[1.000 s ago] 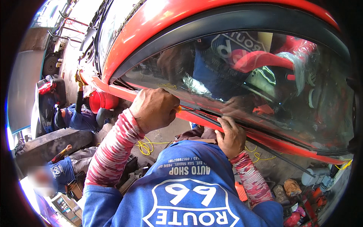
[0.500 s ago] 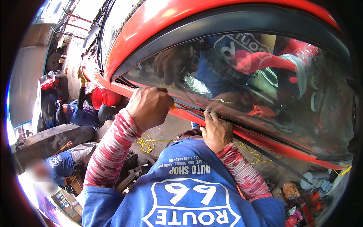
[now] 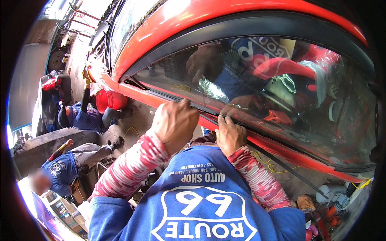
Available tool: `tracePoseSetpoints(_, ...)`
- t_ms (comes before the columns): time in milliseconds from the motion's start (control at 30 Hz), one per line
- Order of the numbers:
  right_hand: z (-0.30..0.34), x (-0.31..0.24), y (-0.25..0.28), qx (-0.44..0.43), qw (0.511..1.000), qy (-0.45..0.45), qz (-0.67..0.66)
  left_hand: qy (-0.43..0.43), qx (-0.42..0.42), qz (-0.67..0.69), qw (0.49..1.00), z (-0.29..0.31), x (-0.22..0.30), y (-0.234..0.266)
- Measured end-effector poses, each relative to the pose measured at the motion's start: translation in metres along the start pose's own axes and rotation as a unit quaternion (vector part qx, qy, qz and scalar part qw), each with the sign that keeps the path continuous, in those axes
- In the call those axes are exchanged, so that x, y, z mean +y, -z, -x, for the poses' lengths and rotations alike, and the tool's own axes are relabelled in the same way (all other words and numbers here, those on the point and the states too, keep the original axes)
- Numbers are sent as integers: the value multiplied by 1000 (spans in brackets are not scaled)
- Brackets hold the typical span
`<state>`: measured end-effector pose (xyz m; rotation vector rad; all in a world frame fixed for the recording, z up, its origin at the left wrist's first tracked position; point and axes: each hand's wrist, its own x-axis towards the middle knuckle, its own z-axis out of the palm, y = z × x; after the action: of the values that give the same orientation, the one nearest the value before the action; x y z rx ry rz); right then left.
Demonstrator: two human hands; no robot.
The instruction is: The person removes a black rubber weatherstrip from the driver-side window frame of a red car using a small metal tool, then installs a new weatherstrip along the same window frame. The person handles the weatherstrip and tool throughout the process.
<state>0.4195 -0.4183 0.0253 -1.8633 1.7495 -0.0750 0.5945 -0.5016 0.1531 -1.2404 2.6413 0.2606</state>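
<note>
A red car door [image 3: 138, 94] with a dark window pane [image 3: 241, 92] lies before me. My left hand [image 3: 177, 122] is closed in a fist at the lower edge of the glass; whatever sits inside the fist is hidden. Just right of it, my right hand [image 3: 231, 134] has its fingers bent over a black rubber strip [image 3: 289, 168] at the window sill. That strip's loose length slants away from the door, down to the right. Both forearms wear red-and-white patterned sleeves.
On the left, one person [image 3: 85, 114] is by a red bucket [image 3: 110, 101], and another person [image 3: 66, 168] is farther down. A yellow cord [image 3: 273, 168] lies on the floor below the door. Assorted items, including a brown bag [image 3: 306, 203], lie at lower right.
My left hand has moved right along the sill, closer to my right hand. A small yellow-orange piece that showed at its fingers is now hidden. My right hand stays nearly in place.
</note>
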Motion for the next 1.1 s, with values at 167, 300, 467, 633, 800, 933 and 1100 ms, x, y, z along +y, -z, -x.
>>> tracePoseSetpoints(167,-3,-4,-9,-1,1000,-18,12,81,32,69,994,37,-3,-11)
tracePoseSetpoints(300,3,-6,-19,35,999,-21,26,138,42,111,983,56,3,-26)
tracePoseSetpoints(467,7,-12,-24,57,998,-39,-1,196,56,152,967,77,10,-50)
tracePoseSetpoints(633,7,-18,-26,66,995,-70,-29,216,46,221,950,93,5,-73)
tracePoseSetpoints(800,9,-22,-29,79,995,-56,-18,221,52,276,934,102,-4,-88)
tracePoseSetpoints(933,13,-20,-34,98,994,-42,-29,217,68,318,920,105,-8,-101)
tracePoseSetpoints(1100,13,-17,-44,154,987,-26,-37,223,101,355,902,111,-10,-117)
